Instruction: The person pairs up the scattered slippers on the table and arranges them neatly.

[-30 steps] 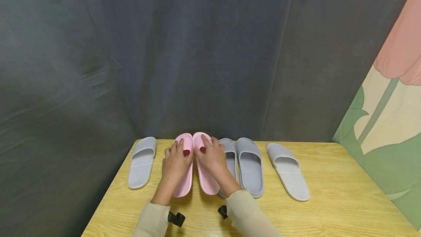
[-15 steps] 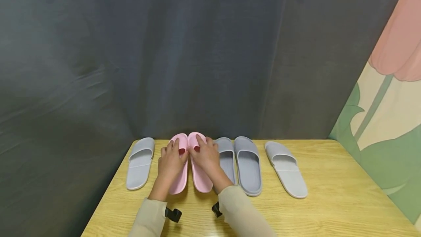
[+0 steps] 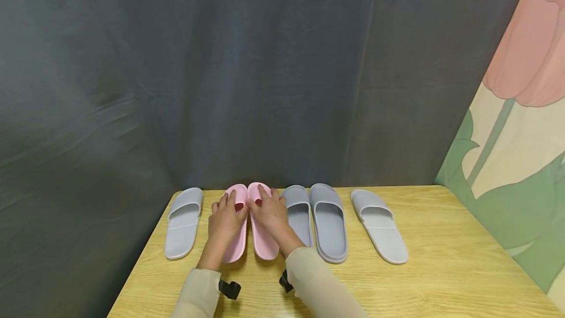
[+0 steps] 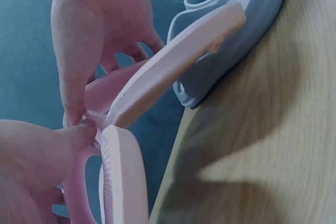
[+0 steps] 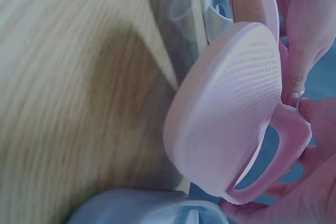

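In the head view my left hand (image 3: 224,222) grips the left pink slipper (image 3: 236,247) by its strap. My right hand (image 3: 271,212) holds the right pink slipper (image 3: 265,244) the same way, with fingers over the strap. The two slippers sit side by side, toes toward the curtain. From the left wrist view, the pink soles (image 4: 157,77) appear raised off the tabletop, with shadows below. Both thumbs meet near the inner edges of the straps; the right wrist view shows the textured footbed of one slipper (image 5: 236,98). My hands hide parts of the straps.
A light grey slipper (image 3: 182,232) lies to the left on the wooden table (image 3: 450,259). Right of my hands stands a darker grey pair (image 3: 330,229), its left slipper partly covered by my right arm. Another light grey slipper (image 3: 388,239) lies angled farther right. A dark curtain (image 3: 273,77) hangs behind.
Both hands and the pink slippers have shifted slightly left, showing more of the left dark-grey slipper. The grip stays the same, and the whole head view has also shifted a little.
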`<action>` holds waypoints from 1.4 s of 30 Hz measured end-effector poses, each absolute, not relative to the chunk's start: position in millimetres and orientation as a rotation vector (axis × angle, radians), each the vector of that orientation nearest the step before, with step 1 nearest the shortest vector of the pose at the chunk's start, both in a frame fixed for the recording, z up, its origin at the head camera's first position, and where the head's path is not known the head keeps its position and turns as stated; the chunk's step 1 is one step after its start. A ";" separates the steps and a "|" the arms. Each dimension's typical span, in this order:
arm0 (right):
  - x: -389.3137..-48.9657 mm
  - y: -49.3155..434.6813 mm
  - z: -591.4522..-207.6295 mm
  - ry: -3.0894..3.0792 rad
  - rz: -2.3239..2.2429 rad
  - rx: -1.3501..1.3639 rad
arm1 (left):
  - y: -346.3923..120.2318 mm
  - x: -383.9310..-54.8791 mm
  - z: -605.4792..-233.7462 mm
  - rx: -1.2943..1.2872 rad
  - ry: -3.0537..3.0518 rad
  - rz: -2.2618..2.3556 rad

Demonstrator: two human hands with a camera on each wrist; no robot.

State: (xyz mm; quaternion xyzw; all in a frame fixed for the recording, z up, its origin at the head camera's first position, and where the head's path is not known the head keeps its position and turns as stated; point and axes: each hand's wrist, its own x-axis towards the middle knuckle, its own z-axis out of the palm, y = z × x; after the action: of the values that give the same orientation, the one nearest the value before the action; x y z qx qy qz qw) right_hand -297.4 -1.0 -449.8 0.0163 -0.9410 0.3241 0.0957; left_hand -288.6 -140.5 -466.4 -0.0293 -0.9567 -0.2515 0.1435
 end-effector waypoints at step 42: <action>-326.1 -26.9 -475.4 -3.029 0.664 -0.078 | -154.5 -318.2 -510.3 -0.015 -2.816 -0.827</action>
State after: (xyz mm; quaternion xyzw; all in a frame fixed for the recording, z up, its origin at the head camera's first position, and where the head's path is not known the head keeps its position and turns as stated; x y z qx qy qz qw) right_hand -326.1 -26.9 -475.4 -0.0251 -0.9763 0.2140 0.0198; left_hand -318.2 -154.5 -510.3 -0.0050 -0.9544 -0.2803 0.1029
